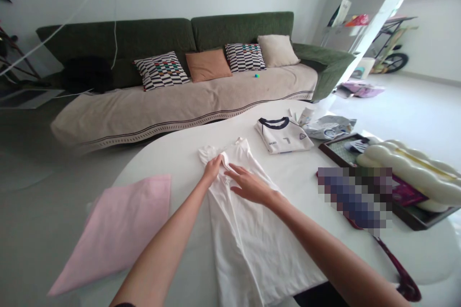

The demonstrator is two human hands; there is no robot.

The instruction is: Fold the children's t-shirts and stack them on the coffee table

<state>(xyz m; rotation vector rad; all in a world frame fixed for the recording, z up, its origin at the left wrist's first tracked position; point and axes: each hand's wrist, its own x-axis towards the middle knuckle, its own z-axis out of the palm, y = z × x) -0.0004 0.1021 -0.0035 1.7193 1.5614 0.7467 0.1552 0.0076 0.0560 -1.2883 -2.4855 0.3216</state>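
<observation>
A white shirt (259, 230) lies stretched lengthwise on the white table, its far end with the neckline away from me and one side partly folded over. My left hand (213, 171) pinches the cloth near the far end, where a small edge stands up. Just right of it, my right hand (250, 184) rests over the shirt with its fingers apart. To the left, a folded pink cloth (122, 225) hangs partly over the table's edge. Beyond my hands lies a folded white jersey (284, 135) with a dark collar.
At the right stands a dark-rimmed tray (414, 220) holding a cream wavy-shaped object (414, 168). A pixelated item with a dark red handle (396, 264) lies beside it. A silvery plastic package (331, 127) sits behind. The green sofa (245, 24) with cushions stands across the table.
</observation>
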